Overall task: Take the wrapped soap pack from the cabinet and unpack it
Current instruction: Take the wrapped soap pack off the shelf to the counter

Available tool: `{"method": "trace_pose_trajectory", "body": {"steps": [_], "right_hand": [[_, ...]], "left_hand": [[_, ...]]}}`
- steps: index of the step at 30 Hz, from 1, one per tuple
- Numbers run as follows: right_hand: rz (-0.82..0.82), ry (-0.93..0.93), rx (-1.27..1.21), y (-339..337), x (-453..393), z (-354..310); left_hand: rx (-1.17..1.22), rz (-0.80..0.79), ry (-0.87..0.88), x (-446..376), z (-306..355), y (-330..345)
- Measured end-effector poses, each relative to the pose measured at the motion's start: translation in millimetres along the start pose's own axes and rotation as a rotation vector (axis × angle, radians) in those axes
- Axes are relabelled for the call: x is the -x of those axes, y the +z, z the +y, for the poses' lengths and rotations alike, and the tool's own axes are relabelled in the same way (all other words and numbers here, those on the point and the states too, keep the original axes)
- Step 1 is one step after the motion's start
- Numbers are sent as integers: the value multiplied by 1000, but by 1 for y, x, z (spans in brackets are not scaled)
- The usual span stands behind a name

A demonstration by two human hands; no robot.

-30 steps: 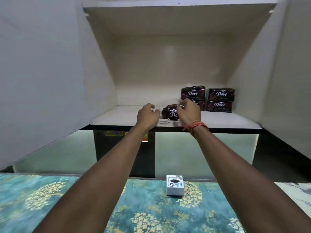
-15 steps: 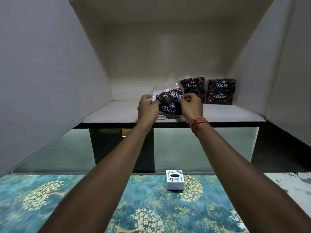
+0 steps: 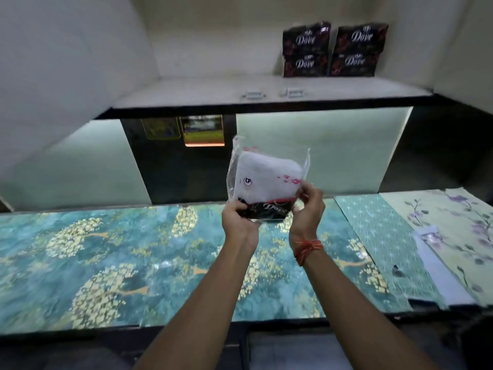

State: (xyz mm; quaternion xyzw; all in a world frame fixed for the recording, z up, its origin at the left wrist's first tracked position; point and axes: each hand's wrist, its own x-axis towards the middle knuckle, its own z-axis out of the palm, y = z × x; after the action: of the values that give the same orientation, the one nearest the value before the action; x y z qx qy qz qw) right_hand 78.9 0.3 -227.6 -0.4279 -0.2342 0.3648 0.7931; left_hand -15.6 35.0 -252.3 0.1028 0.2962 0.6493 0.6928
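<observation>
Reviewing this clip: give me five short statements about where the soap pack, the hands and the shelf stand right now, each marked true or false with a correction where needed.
1. Both hands hold the clear-plastic-wrapped dark soap pack. True: left hand and right hand grip its lower edge.
2. The pack rests on the white cabinet shelf. False: it is held in the air, below the shelf and above the teal floral-patterned counter.
3. Four dark Dove soap packs remain at the back right of the shelf. True: two stacks of two.
4. An orange thread band is on the left wrist. False: it is on the right wrist.
5. The shelf's front edge holds a bottle. False: only two small white fittings sit there.
</observation>
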Motion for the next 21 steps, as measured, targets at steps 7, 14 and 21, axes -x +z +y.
{"method": "trace_pose_trajectory", "body": {"steps": [7,14,21], "right_hand": [[-55,120,178,-36,-35,86],[-103,90,493,-52,-110,118],[-662,-463,1036,-37,-164,117]], "left_hand": [[-21,13,-112,-66,-55,-69],[-162,138,-115,-142,-78,-108],[-481,156,-166,-175,-86,-127]]}}
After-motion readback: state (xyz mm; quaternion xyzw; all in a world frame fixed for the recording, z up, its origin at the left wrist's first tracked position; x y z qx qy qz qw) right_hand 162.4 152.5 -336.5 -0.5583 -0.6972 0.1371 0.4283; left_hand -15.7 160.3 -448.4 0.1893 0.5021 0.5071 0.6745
